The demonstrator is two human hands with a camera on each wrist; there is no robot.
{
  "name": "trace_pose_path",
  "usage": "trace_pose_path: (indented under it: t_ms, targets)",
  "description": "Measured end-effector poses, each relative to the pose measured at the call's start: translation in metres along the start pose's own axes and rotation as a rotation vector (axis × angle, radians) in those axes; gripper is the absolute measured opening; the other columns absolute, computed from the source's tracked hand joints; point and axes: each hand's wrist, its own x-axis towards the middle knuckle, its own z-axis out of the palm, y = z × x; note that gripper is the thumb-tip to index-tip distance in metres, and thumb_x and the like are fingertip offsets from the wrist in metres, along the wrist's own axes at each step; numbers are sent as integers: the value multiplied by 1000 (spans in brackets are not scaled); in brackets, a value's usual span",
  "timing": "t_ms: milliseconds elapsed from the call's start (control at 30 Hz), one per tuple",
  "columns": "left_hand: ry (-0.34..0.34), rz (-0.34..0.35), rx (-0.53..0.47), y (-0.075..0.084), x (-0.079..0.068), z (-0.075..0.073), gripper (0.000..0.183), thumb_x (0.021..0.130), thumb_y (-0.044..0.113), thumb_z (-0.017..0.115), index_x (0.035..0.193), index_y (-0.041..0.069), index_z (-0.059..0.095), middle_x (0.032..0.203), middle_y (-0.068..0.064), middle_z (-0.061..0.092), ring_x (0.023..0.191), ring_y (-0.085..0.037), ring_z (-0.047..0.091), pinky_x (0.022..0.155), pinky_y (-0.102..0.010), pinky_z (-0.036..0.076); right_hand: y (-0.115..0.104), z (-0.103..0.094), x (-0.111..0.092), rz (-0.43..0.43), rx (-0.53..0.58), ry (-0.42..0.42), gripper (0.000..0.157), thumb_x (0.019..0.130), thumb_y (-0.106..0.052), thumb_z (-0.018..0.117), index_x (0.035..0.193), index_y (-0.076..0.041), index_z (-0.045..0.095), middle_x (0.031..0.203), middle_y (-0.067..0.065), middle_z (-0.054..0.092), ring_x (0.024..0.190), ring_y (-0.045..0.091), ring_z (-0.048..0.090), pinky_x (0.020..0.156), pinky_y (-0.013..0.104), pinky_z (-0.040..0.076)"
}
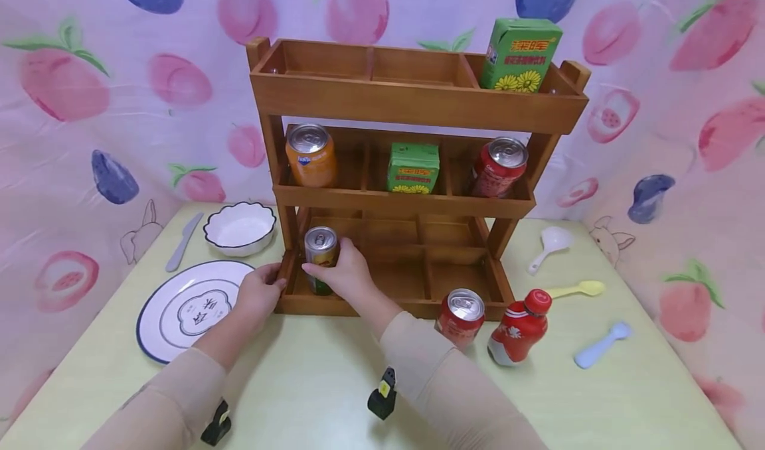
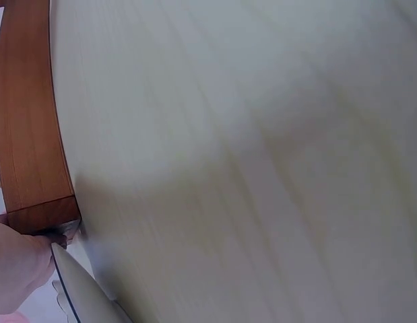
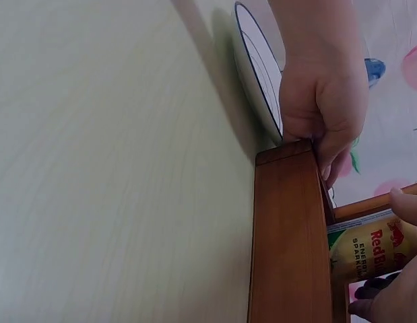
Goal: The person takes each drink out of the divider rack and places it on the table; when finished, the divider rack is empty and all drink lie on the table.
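Note:
My right hand [image 1: 351, 274] grips a gold-and-green Red Bull can [image 1: 321, 241], thumb on one side and fingers on the other. The can stands upright in the front left compartment of the bottom tier of a brown wooden shelf [image 1: 382, 203]. In the right wrist view the Red Bull can [image 3: 373, 250] shows its label, and part of its base is hidden by the shelf's front board. My left hand [image 1: 258, 296] holds the shelf's front left corner, its thumb and fingers on either side of the wooden wall.
Above are an orange Fanta can [image 1: 312, 161], green drink cartons [image 1: 414, 169] and a Coke can [image 1: 499, 168]. Another red can [image 1: 460, 320] and a red bottle [image 1: 518, 329] stand before the shelf. Left are a plate [image 1: 161, 317], bowl [image 1: 240, 227] and knife [image 1: 184, 241]; several spoons [image 1: 603, 345] lie right.

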Motion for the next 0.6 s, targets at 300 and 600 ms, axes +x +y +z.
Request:
trace_pose_path:
  t_ms: [300, 600]
  targets:
    - [1, -12, -14, 1, -2, 2, 39, 90, 2, 46, 128, -9, 41, 125, -25, 46, 115, -32, 44, 96, -40, 36, 1, 5, 4, -55, -63, 21, 64, 75, -32, 72, 123, -6, 38, 116, 8, 53, 106, 21, 52, 90, 36, 43]
    - [-9, -26, -23, 0, 0, 0, 41, 91, 2, 45, 130, -8, 39, 128, -25, 43, 118, -32, 40, 98, -39, 34, -3, -11, -8, -118, -70, 64, 60, 74, -30, 72, 120, -8, 42, 113, 4, 55, 104, 18, 53, 89, 32, 43]
